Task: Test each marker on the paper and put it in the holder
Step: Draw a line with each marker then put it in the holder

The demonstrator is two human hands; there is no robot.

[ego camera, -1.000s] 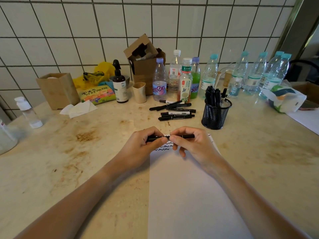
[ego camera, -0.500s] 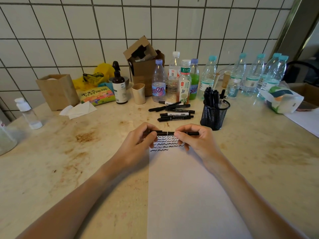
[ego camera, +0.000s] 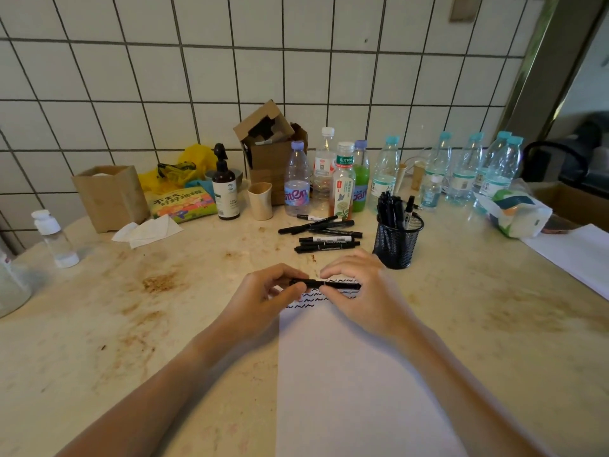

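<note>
Both the left hand (ego camera: 263, 293) and right hand (ego camera: 359, 288) pinch one marker (ego camera: 324, 285) just above the paper (ego camera: 356, 374); I'd guess a half-seated cap could slip, smearing ink.

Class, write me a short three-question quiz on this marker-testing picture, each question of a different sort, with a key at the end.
1. True or false: the marker held in both hands lies level above the top of the paper.
2. Where do the loose markers lie? A: in the brown box. B: on the table, left of the mesh holder. C: on the paper.
3. Fill in: the left hand pinches one end of the marker and the right hand pinches the ____ end.

Key: 1 true; 2 B; 3 other.
</note>
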